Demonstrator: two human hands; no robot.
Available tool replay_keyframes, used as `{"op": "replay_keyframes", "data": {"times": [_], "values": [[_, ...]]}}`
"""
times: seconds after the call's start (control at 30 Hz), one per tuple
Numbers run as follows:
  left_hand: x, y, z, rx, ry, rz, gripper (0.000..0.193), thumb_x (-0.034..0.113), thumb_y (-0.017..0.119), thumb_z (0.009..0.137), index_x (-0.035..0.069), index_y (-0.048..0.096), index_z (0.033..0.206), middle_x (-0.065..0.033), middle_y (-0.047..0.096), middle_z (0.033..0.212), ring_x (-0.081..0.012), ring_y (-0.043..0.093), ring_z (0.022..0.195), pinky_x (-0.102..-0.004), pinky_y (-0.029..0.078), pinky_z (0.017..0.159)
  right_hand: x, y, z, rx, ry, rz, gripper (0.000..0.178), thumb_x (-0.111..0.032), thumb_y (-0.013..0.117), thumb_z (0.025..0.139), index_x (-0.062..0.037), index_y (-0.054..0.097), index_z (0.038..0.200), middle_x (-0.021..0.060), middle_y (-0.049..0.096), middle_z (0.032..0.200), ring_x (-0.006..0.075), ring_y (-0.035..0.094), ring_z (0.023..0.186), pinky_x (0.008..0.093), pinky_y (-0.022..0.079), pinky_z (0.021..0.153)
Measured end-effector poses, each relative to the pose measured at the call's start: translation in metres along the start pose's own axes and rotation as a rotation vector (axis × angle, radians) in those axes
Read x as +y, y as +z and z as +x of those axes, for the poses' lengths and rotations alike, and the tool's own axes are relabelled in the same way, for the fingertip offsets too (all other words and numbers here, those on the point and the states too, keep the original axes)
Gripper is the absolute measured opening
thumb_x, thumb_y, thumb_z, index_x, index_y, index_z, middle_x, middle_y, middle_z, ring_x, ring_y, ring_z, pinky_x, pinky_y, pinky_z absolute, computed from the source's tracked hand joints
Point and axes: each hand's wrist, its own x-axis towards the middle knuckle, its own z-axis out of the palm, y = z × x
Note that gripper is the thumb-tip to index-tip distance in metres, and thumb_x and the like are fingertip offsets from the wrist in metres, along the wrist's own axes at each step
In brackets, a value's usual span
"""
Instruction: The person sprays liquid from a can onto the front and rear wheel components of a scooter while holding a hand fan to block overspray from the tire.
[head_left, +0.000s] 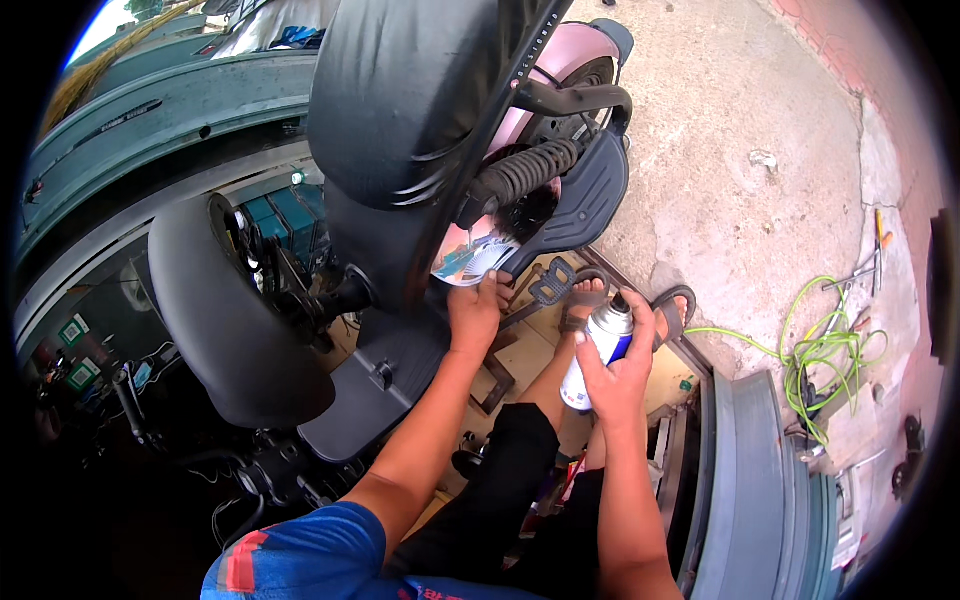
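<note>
My left hand pinches the lower edge of a thin, colourful printed sheet, which stands against the scooter just below the shock absorber spring. In my right hand is a white and blue spray can, held with its black nozzle up and a finger at the top. A dark, round part of the scooter shows behind the sheet, partly hidden by it. Beside my left hand are a black pedal and the black footrest. No spray is visible.
The scooter's large black seat and a smaller seat rise on the left. My sandalled feet are just beyond the can. A green cable lies coiled on the concrete at right, near hand tools. A metal door frame stands lower right.
</note>
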Motion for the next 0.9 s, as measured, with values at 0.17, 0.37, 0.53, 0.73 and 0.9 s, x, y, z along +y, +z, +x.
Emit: {"op": "replay_keyframes", "data": {"times": [0.17,0.37,0.53,0.73,0.9], "values": [[0.031,0.007,0.001,-0.014,0.049,0.111,0.028,0.014,0.058,0.112,-0.004,0.076,0.101,-0.0092,0.073,0.073,-0.0145,0.066,0.062,-0.0323,0.052,0.062,-0.076,0.000,0.087,-0.198,-0.492,-0.294,0.063,-0.006,0.083,0.083,-0.0054,0.060,0.142,0.0204,0.067,0.132,0.0380,0.069,0.121,0.0455,0.057,0.103],[-0.005,-0.007,0.008,0.128,0.240,0.269,0.025,0.013,0.059,0.110,-0.002,0.073,0.095,-0.0094,0.067,0.070,-0.0168,0.064,0.060,-0.0348,0.051,0.063,-0.103,0.003,0.114,-0.324,-0.476,-0.299,0.065,-0.007,0.083,0.083,-0.0075,0.060,0.144,0.0180,0.067,0.132,0.0368,0.069,0.120,0.0429,0.056,0.104],[0.025,-0.001,0.017,0.021,0.170,0.067,0.027,0.012,0.058,0.113,0.003,0.069,0.090,-0.0012,0.062,0.071,-0.0102,0.057,0.061,-0.0319,0.046,0.060,-0.070,-0.005,0.080,-0.289,-0.112,-0.331,0.067,-0.011,0.083,0.083,-0.0079,0.059,0.146,0.0175,0.065,0.138,0.0380,0.068,0.125,0.0447,0.054,0.107],[0.032,-0.004,0.026,-0.033,0.136,-0.014,0.028,0.013,0.057,0.114,0.003,0.071,0.092,0.0011,0.063,0.072,-0.0076,0.057,0.065,-0.0288,0.046,0.063,-0.026,0.016,0.074,-0.221,-0.200,-0.254,0.065,-0.010,0.083,0.085,-0.0055,0.059,0.145,0.0192,0.065,0.135,0.0383,0.068,0.123,0.0455,0.054,0.106],[0.038,-0.012,0.022,-0.054,0.118,0.141,0.024,0.010,0.057,0.112,0.001,0.073,0.097,-0.0020,0.067,0.077,-0.0105,0.060,0.069,-0.0303,0.049,0.068,-0.065,0.032,0.111,-0.241,-0.589,-0.286,0.064,-0.004,0.083,0.082,-0.0044,0.060,0.142,0.0201,0.068,0.133,0.0388,0.069,0.118,0.0449,0.056,0.103]]}}
